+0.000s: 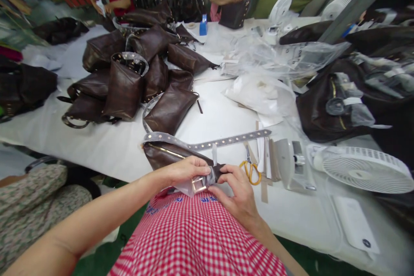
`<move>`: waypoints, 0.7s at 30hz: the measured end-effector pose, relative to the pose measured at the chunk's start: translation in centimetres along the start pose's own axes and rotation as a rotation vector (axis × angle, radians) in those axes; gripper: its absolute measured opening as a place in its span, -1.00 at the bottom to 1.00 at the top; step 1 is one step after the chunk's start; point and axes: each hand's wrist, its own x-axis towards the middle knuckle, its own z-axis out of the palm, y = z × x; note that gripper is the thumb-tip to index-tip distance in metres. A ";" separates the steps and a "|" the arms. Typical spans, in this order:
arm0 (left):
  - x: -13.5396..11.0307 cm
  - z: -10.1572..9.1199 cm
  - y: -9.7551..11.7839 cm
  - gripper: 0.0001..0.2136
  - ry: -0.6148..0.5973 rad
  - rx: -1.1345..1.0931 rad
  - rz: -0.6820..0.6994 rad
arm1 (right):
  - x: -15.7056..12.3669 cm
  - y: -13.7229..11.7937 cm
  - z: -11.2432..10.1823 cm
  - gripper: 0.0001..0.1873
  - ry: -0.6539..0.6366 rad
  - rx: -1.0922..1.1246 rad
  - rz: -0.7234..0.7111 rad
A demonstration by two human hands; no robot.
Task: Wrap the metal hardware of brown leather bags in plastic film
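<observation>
A dark brown leather bag [158,156] with a gold zipper lies at the table's front edge, against the checked apron. Its studded strap [226,140], wrapped in clear plastic, stretches to the right behind it. My left hand [189,170] pinches the plastic-covered end by a gold buckle [198,184]. From the right, my right hand [236,187] has its fingers closed on the dark end of the bag beside the buckle. Yellow-handled scissors [250,170] lie just right of my right hand.
Several brown bags [124,88] are heaped at the left. Plastic bags [265,92] lie behind centre. A tape dispenser [293,164] and a white fan [365,168] stand at right. Two people work across the table, one holding a dark bag [234,12].
</observation>
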 end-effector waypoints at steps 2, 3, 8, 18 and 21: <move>0.0 0.2 -0.1 -0.56 0.005 0.039 0.017 | -0.2 0.0 0.2 -0.86 0.023 0.011 0.009; 0.0 0.2 -0.1 -0.56 0.008 0.053 0.022 | -0.3 -0.1 0.3 -0.88 0.024 0.011 0.015; 0.2 0.2 -0.8 -0.57 0.036 0.067 0.042 | -0.7 -0.3 0.6 -0.91 0.009 0.013 0.041; -0.2 -0.5 -0.5 -0.59 0.017 0.183 0.045 | -0.2 0.0 0.5 -0.88 -0.030 0.101 -0.023; -0.4 -0.6 -0.5 -0.62 0.026 0.182 0.036 | -0.3 0.5 0.6 -0.88 -0.062 0.114 -0.042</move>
